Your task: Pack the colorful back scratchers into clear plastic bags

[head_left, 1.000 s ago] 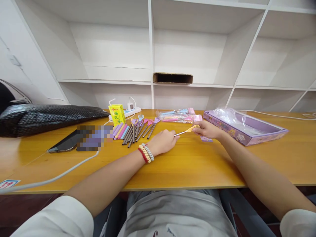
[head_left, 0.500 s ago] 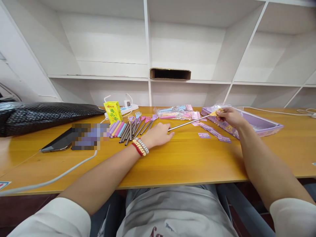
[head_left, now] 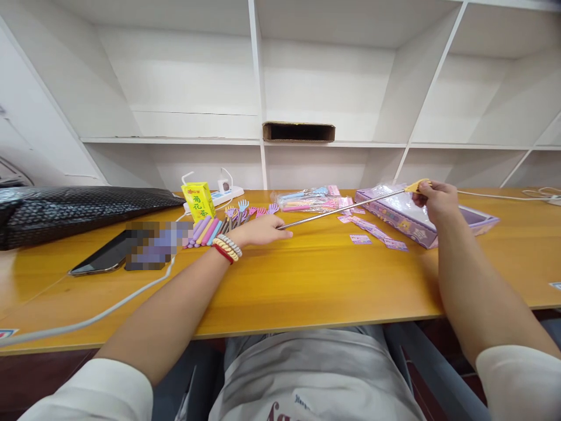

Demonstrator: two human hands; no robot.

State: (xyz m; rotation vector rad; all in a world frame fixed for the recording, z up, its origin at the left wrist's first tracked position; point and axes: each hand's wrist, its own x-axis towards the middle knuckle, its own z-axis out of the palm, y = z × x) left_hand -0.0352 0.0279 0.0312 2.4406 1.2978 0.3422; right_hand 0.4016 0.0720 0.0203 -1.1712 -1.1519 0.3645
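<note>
A telescopic back scratcher (head_left: 344, 209) stretches between my two hands as a long thin metal rod. My left hand (head_left: 263, 230) is closed around the rod's left end. My right hand (head_left: 438, 200) pinches the yellow head at the other end, above a purple display box (head_left: 407, 225). Partly behind my left hand lie several short back scratchers (head_left: 243, 206) with claw-shaped heads in blue, pink, purple and yellow. Beside them is a row of coloured handles (head_left: 204, 231). Small purple printed cards (head_left: 360, 239) lie on the table below the rod.
Bagged back scratchers (head_left: 311, 200) lie at the back. A yellow drink carton (head_left: 198, 202) stands by a white power strip (head_left: 232, 195). To the left are a black phone (head_left: 105, 252), a white cable (head_left: 109, 309) and a black bubble-wrap package (head_left: 87, 210).
My hands have moved apart, the right one up and rightward, the left one leftward. The back scratcher's metal rod is drawn out longer.
</note>
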